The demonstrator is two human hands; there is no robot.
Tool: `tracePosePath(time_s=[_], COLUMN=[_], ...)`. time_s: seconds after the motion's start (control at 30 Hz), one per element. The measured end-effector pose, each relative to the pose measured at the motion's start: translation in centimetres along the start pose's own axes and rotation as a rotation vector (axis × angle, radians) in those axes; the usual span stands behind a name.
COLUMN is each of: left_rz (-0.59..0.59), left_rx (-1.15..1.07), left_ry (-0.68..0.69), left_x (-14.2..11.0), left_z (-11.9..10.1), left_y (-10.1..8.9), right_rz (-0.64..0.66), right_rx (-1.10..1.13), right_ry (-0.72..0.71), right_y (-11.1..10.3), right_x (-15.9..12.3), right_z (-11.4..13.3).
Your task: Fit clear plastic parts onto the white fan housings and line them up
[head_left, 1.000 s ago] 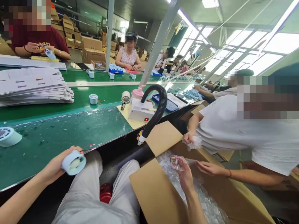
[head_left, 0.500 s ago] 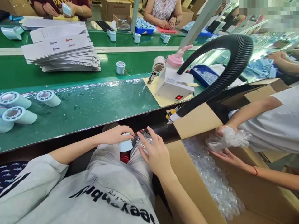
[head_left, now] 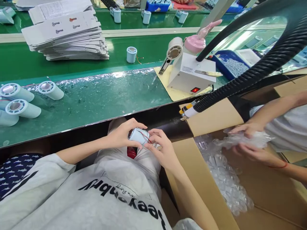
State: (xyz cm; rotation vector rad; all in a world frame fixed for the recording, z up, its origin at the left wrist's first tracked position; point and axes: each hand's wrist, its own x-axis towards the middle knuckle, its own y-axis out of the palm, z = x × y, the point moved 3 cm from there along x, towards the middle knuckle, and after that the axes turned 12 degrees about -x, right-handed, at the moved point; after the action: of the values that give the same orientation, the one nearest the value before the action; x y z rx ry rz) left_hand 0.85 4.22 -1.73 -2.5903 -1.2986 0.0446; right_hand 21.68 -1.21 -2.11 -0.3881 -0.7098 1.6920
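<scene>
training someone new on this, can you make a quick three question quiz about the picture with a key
1. True or false: the camera wearer's left hand has its fingers around a pale blue cylinder.

2. What colour is the lit switch on the white machine?
a) green
b) blue
c) red

3. Fill the gap: the clear plastic pieces lie in an open ______ box.

Key: 1 true; 2 c; 3 cardboard
</scene>
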Motion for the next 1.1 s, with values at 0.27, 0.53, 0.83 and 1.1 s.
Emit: tracePosePath(time_s=[0.27, 0.53, 0.83, 1.1], left_rz=[0.170, 0.150, 0.185, 0.254], left_rx=[-0.082, -0.478, -0.545, -0.385], left_ry=[0.167, -0.086, -0.095, 0.081], left_x=[0.1, -0.4, -0.8, -1.0], left_z=[1.8, 0.9, 0.1, -1.3], left_y=[0.4, 1.0, 1.0, 0.5], right_rz=[-0.059, -0.043, -0.029, 0.038], right_rx=[0.327, 0.448, 0.084, 0.229], right_ry=[0.206, 0.066, -0.204, -0.094], right_y=[-0.9, -1.4, -2.1, -2.4], right_x=[0.0, 0.0, -1.8, -1.9], right_z=[0.2, 0.0, 0.8, 1.4])
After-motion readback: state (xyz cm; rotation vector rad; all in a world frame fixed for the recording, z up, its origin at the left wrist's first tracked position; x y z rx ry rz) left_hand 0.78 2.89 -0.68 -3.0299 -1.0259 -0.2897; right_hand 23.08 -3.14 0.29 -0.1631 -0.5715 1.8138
